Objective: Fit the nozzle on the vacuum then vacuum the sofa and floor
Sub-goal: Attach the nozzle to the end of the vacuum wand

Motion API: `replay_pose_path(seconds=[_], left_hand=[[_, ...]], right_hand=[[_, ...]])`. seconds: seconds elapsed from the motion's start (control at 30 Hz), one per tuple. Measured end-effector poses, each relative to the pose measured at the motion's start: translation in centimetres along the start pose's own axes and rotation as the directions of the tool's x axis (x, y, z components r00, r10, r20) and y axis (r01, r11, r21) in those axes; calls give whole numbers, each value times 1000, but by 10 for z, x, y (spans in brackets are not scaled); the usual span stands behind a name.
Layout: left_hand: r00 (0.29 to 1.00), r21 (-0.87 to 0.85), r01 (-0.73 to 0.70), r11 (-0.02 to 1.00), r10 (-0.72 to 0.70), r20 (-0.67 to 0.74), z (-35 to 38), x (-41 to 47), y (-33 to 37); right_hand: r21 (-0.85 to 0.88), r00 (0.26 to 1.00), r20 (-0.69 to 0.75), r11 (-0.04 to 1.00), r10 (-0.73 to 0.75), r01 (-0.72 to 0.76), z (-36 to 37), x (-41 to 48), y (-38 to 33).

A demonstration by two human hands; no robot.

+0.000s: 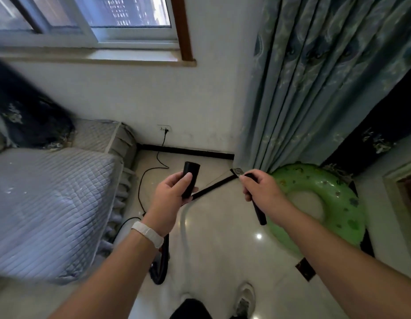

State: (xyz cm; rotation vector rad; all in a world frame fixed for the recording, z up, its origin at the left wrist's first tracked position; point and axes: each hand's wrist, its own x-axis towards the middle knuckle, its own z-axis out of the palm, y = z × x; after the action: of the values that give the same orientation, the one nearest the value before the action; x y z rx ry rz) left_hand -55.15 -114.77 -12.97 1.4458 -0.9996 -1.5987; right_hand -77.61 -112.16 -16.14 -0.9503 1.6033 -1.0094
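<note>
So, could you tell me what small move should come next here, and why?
Probably bring the slim black nozzle in the right hand across to the open round end of the wide black tube gripped by the left hand: the two parts are held apart and not yet joined.

**No readable text in your view**

You have no letters, numbers or brand marks sharp enough to read. The black tube [192,168] in your left grip [170,194] and the slim black nozzle [259,215] in your right grip [261,187] show plain dark surfaces. The white wristband [148,233] looks unmarked, the green swim ring [338,203] carries only blotchy prints, and the wall socket [164,128] is too small to tell.
</note>
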Motion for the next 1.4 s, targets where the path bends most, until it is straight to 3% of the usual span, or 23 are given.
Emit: replay_pose_path(seconds=[0.13, 0.43, 0.63, 0.8, 0.97, 1.1, 1.4], left_hand=[[999, -6, 24, 1000, -25, -35, -2, 29, 0], [996, -75, 85, 994, -87, -27, -25, 117, -7], [993, -91, 111, 990, -114, -27, -46, 167, -2], [994, 2, 104, 995, -104, -11, -54, 203, -2], [990, -48, 97, 994, -101, -93, -49, 239, -16], [972, -140, 145, 979, -167, -165, -26, 266, -52], [924, -307, 185, 934, -272, -268, 14, 378, -234]], right_hand=[[-60, 998, 69, 998, 3, 1, 4, 36, 0], [-149, 995, 71, 987, 68, -56, 39, 100, -11], [-85, 985, 31, 983, 167, -164, 55, 144, -23], [-213, 984, 99, 969, 148, -125, 68, 184, -21], [-221, 966, 228, 973, 120, -68, 86, 231, -9], [-278, 924, 360, 960, 127, -24, 91, 266, 32], [-308, 899, 397, 949, 188, -62, 114, 383, 223]])
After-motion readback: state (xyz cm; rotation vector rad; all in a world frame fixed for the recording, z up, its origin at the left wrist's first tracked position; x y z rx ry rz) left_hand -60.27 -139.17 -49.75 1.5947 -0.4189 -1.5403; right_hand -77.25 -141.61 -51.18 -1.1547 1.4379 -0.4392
